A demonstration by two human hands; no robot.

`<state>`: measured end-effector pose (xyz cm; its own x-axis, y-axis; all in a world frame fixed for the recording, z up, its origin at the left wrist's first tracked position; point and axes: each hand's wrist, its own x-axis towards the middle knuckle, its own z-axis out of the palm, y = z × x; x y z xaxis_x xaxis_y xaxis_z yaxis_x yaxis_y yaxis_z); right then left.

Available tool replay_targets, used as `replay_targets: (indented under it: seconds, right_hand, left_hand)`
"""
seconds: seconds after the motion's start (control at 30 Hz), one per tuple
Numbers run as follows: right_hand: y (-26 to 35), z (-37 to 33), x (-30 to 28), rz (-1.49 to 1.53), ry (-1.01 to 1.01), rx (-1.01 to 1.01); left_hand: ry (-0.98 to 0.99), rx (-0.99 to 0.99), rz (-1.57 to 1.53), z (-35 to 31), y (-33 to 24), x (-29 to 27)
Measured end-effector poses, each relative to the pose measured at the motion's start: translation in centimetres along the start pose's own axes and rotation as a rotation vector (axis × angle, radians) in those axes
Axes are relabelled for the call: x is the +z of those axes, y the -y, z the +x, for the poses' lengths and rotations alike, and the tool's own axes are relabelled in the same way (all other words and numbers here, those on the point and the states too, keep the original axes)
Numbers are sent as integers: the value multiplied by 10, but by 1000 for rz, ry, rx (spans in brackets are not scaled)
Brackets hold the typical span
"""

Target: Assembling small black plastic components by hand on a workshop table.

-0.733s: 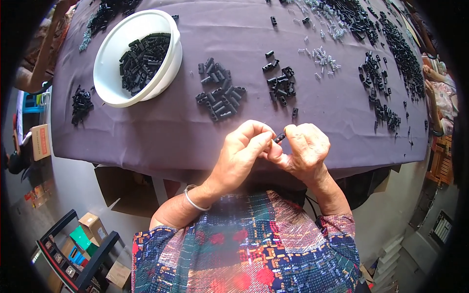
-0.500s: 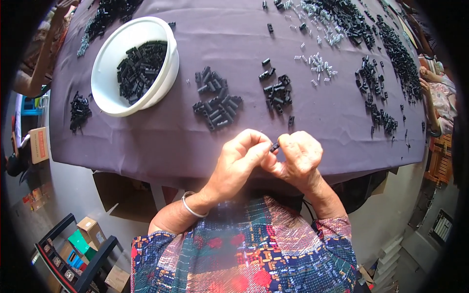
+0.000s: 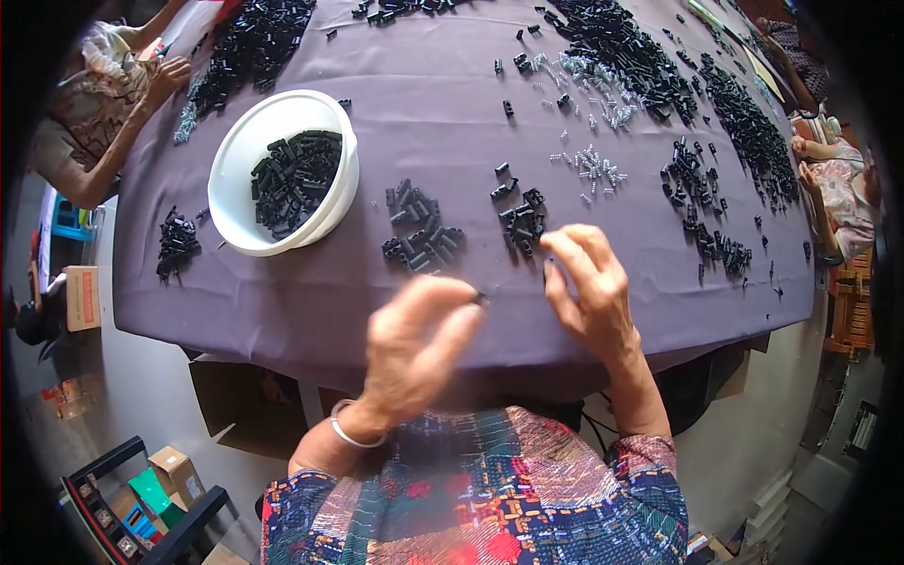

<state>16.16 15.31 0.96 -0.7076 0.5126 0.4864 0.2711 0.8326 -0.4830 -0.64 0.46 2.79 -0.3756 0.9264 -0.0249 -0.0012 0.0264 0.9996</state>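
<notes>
My left hand [image 3: 410, 344], smeared by motion, pinches a small black plastic part [image 3: 480, 298] between thumb and fingertips above the cloth. To its right, my right hand [image 3: 598, 292] is open, its thumb and forefinger apart. A single black piece [image 3: 547, 270] lies by the right thumb, partly covered by it. Just beyond the right fingertips is a small pile of black clip-like parts [image 3: 524, 224]. Past my left hand lies a heap of short black tubes [image 3: 421, 231]. Small metal springs [image 3: 598, 169] are scattered farther off to the right.
A white bucket [image 3: 344, 202] holding black tubes stands on the purple-grey tablecloth [image 3: 282, 311] at left. Larger heaps of black parts [image 3: 636, 56] and more springs spread at the back and right. Other people's hands [image 3: 168, 77] are at the far left and right edges.
My hands, together before around a small black part, have separated. The left moved left with the part; the right opened and moved toward the small pile. The view has tilted upward.
</notes>
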Motion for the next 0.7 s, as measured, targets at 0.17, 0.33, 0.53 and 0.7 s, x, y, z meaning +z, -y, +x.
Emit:
replay_targets:
  seconds: [0.17, 0.33, 0.53, 0.7]
  right_hand:
    - [-14, 2, 22, -255, 36, -120]
    - [-5, -11, 23, -227, 33, -202]
    - [-6, -22, 8, -130, 64, -175]
    - [-12, -20, -2, 15, 19, -79]
  left_hand:
    - [-449, 514, 720, 35, -27, -64]
    - [-539, 399, 1064, 62, -20, -118]
    - [-452, 195, 1032, 70, -12, -127]
    - [-650, 610, 1157, 56, -14, -97]
